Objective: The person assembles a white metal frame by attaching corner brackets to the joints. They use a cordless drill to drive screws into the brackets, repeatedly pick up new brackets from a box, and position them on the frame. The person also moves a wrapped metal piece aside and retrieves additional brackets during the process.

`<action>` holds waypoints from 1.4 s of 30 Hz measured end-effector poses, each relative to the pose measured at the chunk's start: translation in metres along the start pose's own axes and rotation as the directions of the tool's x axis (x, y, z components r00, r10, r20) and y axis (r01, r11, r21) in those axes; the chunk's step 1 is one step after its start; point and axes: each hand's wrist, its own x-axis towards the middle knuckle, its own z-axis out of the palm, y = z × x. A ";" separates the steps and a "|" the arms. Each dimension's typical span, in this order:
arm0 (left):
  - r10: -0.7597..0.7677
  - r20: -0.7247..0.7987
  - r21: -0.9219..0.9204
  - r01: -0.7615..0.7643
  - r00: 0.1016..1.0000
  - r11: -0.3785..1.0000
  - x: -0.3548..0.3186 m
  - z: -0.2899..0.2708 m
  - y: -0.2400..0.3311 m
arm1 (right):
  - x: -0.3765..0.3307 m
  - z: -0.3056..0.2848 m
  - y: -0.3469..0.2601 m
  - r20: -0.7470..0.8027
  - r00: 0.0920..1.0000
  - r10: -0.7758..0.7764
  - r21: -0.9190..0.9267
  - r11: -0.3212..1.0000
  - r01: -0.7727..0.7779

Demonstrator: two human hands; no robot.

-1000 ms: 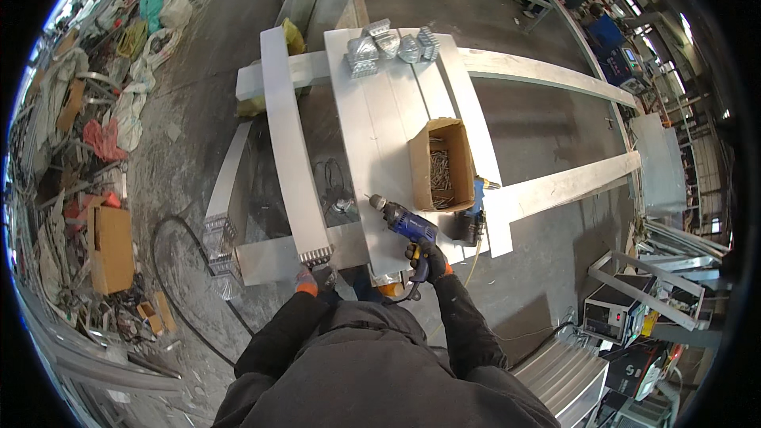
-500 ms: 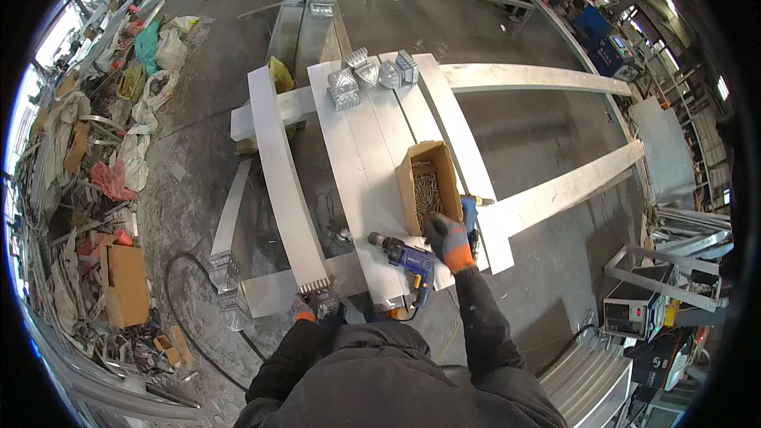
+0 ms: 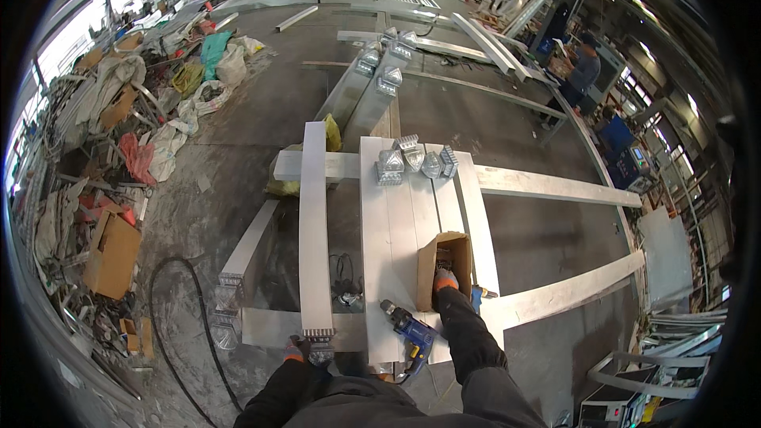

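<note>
My left hand [image 3: 296, 348], in a dark and orange glove, is closed at the side of a ridged silver post cap [image 3: 320, 350]. That cap sits at the near end of a long white square post [image 3: 314, 230]. My right hand [image 3: 445, 278], gloved the same way, reaches down into an open cardboard box [image 3: 426, 276], and its fingers are hidden there. Some of the box's screws show beside the glove. Left of my right forearm, a blue power drill [image 3: 412, 333] lies on white boards [image 3: 379, 257]. Part of a second blue tool [image 3: 479, 295] shows right of the box.
Several silver caps [image 3: 412, 160] stand at the boards' far end. Pale crossbeams [image 3: 555, 185] run right from the boards. A black cable [image 3: 194, 273] curves over the floor at left, near a scrap heap [image 3: 119, 143]. Another person [image 3: 583, 71] stands at the far right.
My right hand has gone from the box's near edge down into the box. The view has tilted up, showing more of the far workshop. My left hand stays at the post's near end.
</note>
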 end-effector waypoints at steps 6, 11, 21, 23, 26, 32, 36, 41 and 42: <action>-0.036 0.101 -0.155 0.051 0.994 0.987 0.025 0.027 -0.023 | 0.001 0.013 0.008 -0.025 1.000 -0.016 0.006 1.000 0.016; 0.091 0.176 0.031 -0.098 0.980 0.995 0.023 0.024 0.001 | 0.003 0.022 0.005 0.000 0.997 0.077 -0.007 0.997 -0.077; 0.117 0.071 -0.212 -0.099 0.991 0.972 0.021 0.023 -0.013 | -0.025 -0.039 0.015 -0.115 0.993 0.023 -0.222 0.974 -0.048; 0.230 -0.018 -0.243 -0.227 0.973 0.943 0.024 0.029 -0.023 | -0.039 -0.043 0.024 -0.246 0.969 -0.026 -0.137 0.990 -0.009; 0.217 0.011 -0.050 -0.216 0.976 0.975 0.019 0.013 -0.030 | -0.066 -0.053 0.025 -0.455 0.890 -0.026 -0.035 0.999 0.012; 0.480 -0.107 -0.073 -0.488 0.871 0.870 -0.019 -0.046 0.049 | -0.156 -0.076 -0.047 -0.223 0.973 -0.057 0.894 0.385 0.228; 0.514 0.125 -0.593 -0.351 0.849 0.724 -0.072 -0.069 0.131 | -0.224 -0.045 -0.123 -0.011 0.951 -0.309 0.970 0.229 0.085; 0.482 0.363 -0.714 -0.095 0.798 0.694 -0.091 -0.082 0.155 | -0.293 0.034 -0.171 0.298 0.774 -0.559 0.942 0.302 -0.145; 0.370 0.437 -0.653 0.005 0.820 0.758 -0.088 -0.081 0.144 | -0.298 0.045 -0.173 0.315 0.766 -0.561 0.937 0.311 -0.158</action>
